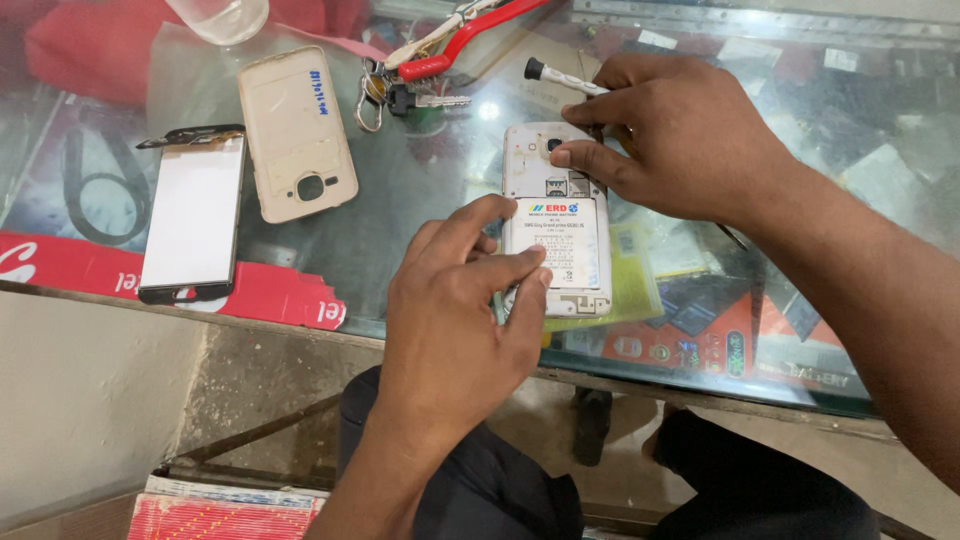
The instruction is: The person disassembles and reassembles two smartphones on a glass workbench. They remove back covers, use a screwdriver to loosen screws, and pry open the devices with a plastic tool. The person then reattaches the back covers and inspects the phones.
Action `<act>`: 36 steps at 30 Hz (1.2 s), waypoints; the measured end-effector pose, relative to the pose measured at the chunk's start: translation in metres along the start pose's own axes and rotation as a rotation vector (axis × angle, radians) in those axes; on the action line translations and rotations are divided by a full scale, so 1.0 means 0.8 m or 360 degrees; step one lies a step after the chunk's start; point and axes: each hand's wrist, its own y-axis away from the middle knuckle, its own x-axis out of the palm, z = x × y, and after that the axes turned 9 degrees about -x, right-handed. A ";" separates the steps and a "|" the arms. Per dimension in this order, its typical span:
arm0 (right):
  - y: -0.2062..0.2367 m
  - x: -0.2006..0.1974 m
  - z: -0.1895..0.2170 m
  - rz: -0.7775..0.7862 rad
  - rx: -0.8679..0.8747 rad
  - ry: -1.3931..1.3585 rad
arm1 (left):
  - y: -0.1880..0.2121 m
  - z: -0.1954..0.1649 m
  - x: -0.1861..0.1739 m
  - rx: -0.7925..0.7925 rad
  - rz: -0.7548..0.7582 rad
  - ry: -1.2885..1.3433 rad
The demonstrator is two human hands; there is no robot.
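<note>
A white phone (556,215) lies face down on the glass counter (420,190), its back cover off and a white battery showing in its bay. My left hand (455,310) pinches the phone's lower left edge, thumb and forefinger touching the battery's side. My right hand (670,135) rests over the phone's top, one fingertip pressed beside the camera lens, and it holds a small white-handled screwdriver (558,77) with a black cap between the fingers.
A cream back cover (297,135) and a detached screen panel (192,215) lie at the left. Keys on a ring (400,95) and red-handled pliers (470,35) sit at the back. Colourful packets (700,320) show under the glass. A clear cup (222,15) stands at the top.
</note>
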 end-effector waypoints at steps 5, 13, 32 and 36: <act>0.002 -0.002 -0.001 -0.0059 -0.0098 0.0053 | 0.014 0.003 -0.006 0.0073 0.0013 0.0014; 0.005 -0.001 -0.007 -0.0015 0.0013 -0.0011 | -0.008 0.052 -0.073 0.0035 -0.0374 -0.0995; 0.009 -0.017 -0.014 -0.0420 -0.0121 -0.0089 | 0.051 0.004 -0.160 0.0064 -0.0470 0.0176; 0.012 -0.015 -0.018 -0.0436 -0.0159 -0.0147 | -0.053 -0.008 -0.061 0.0005 -0.0015 0.0667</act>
